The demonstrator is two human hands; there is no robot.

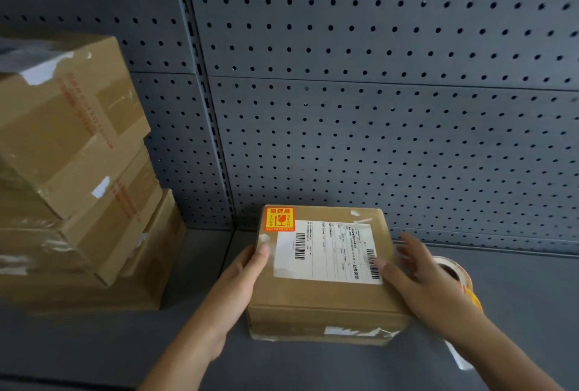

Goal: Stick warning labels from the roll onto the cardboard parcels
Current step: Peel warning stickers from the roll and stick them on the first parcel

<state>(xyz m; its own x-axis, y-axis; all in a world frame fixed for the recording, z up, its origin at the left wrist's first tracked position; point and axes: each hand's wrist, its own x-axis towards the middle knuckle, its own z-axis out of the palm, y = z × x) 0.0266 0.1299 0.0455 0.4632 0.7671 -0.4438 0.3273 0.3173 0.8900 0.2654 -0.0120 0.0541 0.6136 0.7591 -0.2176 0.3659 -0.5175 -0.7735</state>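
Note:
A small cardboard parcel (322, 293) lies flat on the grey shelf. Its top carries a white shipping label (329, 251) and, in the far left corner, an orange-red warning label (279, 219). My left hand (242, 284) grips the parcel's left side, thumb on the top face. My right hand (419, 277) rests against the parcel's right edge, thumb on the shipping label, fingers spread and blurred. The label roll (460, 277) lies on the shelf just behind my right hand, partly hidden, and its backing strip (459, 357) trails toward me.
A stack of larger taped cardboard boxes (72, 171) fills the shelf's left side, leaning slightly. A dark perforated back panel (376, 92) rises behind everything. Grey shelf surface (532, 312) extends to the right of the roll and in front of the parcel.

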